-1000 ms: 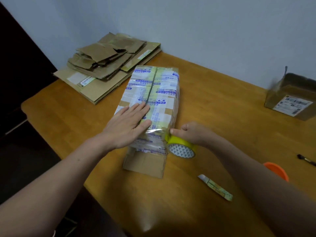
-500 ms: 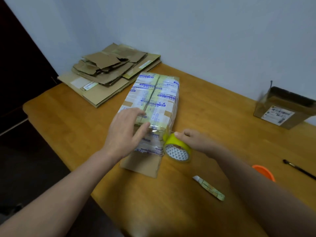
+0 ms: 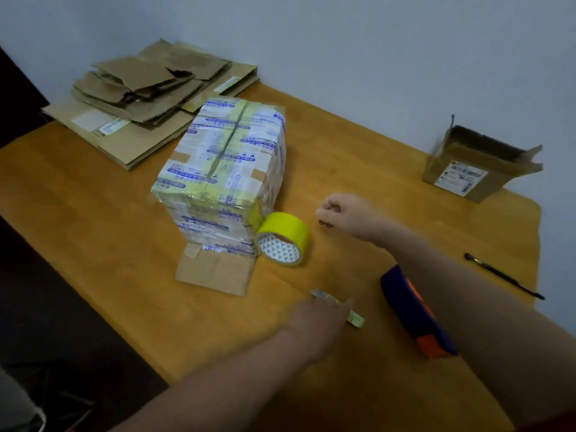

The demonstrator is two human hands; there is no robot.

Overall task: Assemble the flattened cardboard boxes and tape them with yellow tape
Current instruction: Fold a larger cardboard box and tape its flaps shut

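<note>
Tape roll (image 3: 283, 236) leans unheld at the near right corner of the box (image 3: 224, 169), my right hand (image 3: 343, 217) fisted empty, my blurred left hand (image 3: 314, 321) at the cutter (image 3: 356, 320), grip unreadable; the roll could wander, peeling tape.

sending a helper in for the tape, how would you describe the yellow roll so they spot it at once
On the wooden table, find the tall taped-up box standing in the middle. The roll of yellow tape sits on the tabletop beside that box's near right corner. It is the only bright yellow ring there, with a white triangle-patterned inside.
</note>
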